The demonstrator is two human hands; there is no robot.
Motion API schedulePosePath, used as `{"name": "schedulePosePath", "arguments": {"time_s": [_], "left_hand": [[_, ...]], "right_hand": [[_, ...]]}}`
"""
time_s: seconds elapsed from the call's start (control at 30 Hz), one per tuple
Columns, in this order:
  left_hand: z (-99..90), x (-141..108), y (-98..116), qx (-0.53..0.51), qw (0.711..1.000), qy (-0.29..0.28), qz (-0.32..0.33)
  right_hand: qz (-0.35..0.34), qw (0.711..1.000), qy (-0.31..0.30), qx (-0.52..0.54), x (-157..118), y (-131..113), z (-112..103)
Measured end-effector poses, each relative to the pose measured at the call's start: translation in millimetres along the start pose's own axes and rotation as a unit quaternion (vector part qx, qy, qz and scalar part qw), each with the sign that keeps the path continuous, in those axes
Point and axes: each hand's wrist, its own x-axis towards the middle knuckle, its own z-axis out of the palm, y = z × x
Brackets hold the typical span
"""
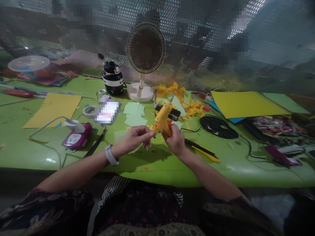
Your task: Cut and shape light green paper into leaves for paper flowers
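A yellow glue gun is held over the front of the table, its nozzle tilted up and away from me. My right hand is wrapped around its handle. At the rear end of the gun, my left hand is closed in a pinch, with its fingertips touching or very near the gun. What those fingers hold is too small to make out. Beyond the hands lie pale green paper pieces and a pile of orange-yellow paper cutouts. A yellow-and-black cutter knife rests beside my right wrist.
A fan and a dark bottle stand at the back. Left are a phone, a tape roll and a purple power strip. Right are a black cable reel and yellow sheets. The table's front edge is close.
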Motion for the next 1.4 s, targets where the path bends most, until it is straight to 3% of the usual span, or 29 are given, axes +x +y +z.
{"name": "schedulePosePath", "arguments": {"time_s": [0.13,0.43,0.67,0.8,1.1,1.27,1.4], "left_hand": [[-0.4,-0.6,-0.5,-0.012,1.0,-0.007,0.008],[-8.0,-1.9,-1.3,-0.082,0.988,-0.119,-0.058],[-6.2,-1.3,-5.2,-0.056,0.995,-0.07,-0.052],[-3.8,-3.2,-3.6,-0.034,0.998,-0.033,-0.032],[-2.0,-5.0,-0.3,0.06,0.997,0.038,0.024],[-7.4,-4.0,2.9,-0.024,0.999,-0.027,-0.017],[-12.0,0.1,-0.6,-0.086,0.993,-0.048,-0.065]], "right_hand": [[0.01,1.0,0.007,-0.019,-0.1,-0.1,-0.4],[0.013,0.998,0.028,-0.047,1.7,4.2,-5.4],[-0.16,0.979,0.118,-0.055,1.8,12.1,-3.8],[-0.204,0.965,0.143,-0.076,2.4,9.0,-4.1],[-0.137,0.982,0.11,-0.07,1.4,4.5,-0.6],[-0.09,0.991,0.078,-0.053,0.3,3.5,2.1],[-0.096,0.991,0.086,-0.035,-0.2,3.5,3.1]]}}
